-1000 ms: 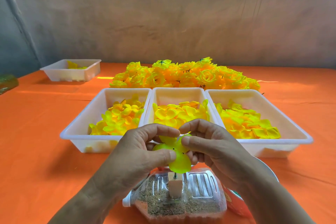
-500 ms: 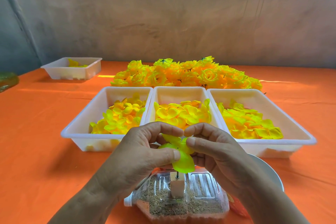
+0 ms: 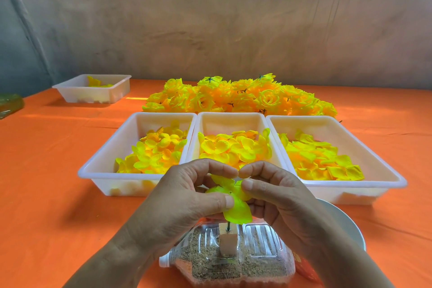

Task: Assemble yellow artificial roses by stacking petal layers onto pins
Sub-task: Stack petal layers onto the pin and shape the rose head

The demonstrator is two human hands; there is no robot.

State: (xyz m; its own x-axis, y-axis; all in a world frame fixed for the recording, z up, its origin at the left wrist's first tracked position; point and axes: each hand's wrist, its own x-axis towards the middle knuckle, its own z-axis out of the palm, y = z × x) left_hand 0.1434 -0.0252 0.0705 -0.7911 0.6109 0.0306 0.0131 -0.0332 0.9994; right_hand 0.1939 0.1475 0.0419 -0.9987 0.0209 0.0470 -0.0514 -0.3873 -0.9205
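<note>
Left hand (image 3: 177,196) and right hand (image 3: 275,196) both pinch the petal layer (image 3: 236,208), centred straight above the upright pin (image 3: 228,227) at the surface's near edge.

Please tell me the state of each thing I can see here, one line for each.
Left hand: pinches the petal layer.
Right hand: pinches it too.
Petal layer: held over the pin.
Pin: upright, below the layer.
Bottle: on its side, brown grains inside.
Near trays: part filled with petals.
Far tray: few petals.
Roses: finished, piled.
</note>
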